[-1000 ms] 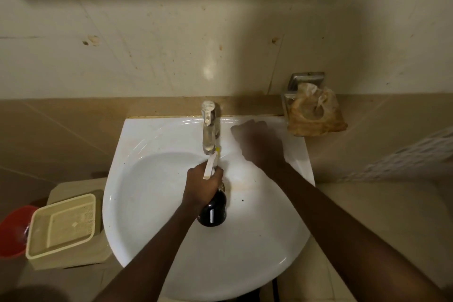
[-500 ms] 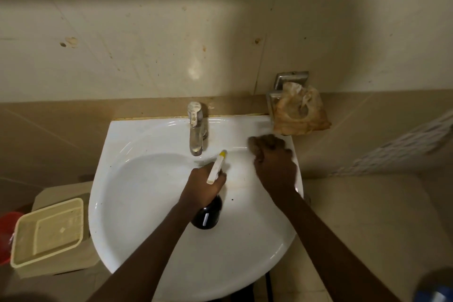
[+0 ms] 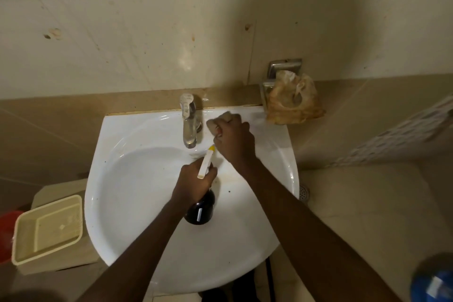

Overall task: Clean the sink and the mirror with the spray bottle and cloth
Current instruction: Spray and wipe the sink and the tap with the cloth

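Note:
A white sink (image 3: pixel 127 191) fills the middle of the view, with a chrome tap (image 3: pixel 188 125) at its back rim. My left hand (image 3: pixel 196 182) grips a dark spray bottle (image 3: pixel 199 211) with a white, yellow-tipped nozzle (image 3: pixel 206 160), held over the basin and pointing toward the tap. My right hand (image 3: pixel 234 141) is closed on a pale cloth (image 3: pixel 217 121), which is pressed on the sink's back rim just right of the tap. No mirror is in view.
A metal wall holder with a crumpled brownish bag (image 3: pixel 293 99) hangs at the sink's back right corner. A cream plastic tub (image 3: pixel 46 229) and a red bucket (image 3: pixel 6 233) sit on the floor at left. A floor drain (image 3: pixel 304 192) and a blue object (image 3: pixel 434 282) lie at right.
My right hand with the cloth has moved from the sink's right rim back and left to the rim beside the tap. The left hand and bottle have stayed over the basin.

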